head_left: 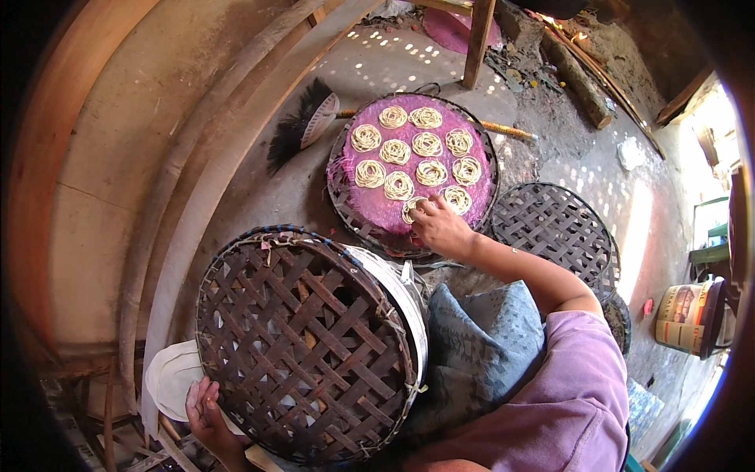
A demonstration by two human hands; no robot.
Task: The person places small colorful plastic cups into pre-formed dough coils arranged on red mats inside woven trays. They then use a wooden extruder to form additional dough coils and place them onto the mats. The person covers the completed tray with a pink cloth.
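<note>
A round woven tray lined with a pink sheet (pixel 358 206) lies on the floor ahead of me, bearing several coiled nests of pale noodles (pixel 427 145). My right hand (pixel 444 228) reaches to its near edge, fingers pinched on a noodle nest (pixel 410 208) that they partly cover. Closer to me, a large dark woven bamboo tray (pixel 303 346) sits tilted on top of a white-sided container (pixel 393 283). Beside that tray's lower left rim is my left hand (pixel 206 409), its fingers raised and loosely apart, with nothing visible in them.
Left of the pink-lined tray lies a black-bristled broom (pixel 303 126), its handle passing behind the tray. Another woven tray (pixel 554 232) is on the right, with a bucket (pixel 688 315) farther right. A wooden post (pixel 478 47) and a log (pixel 578 82) are at the back.
</note>
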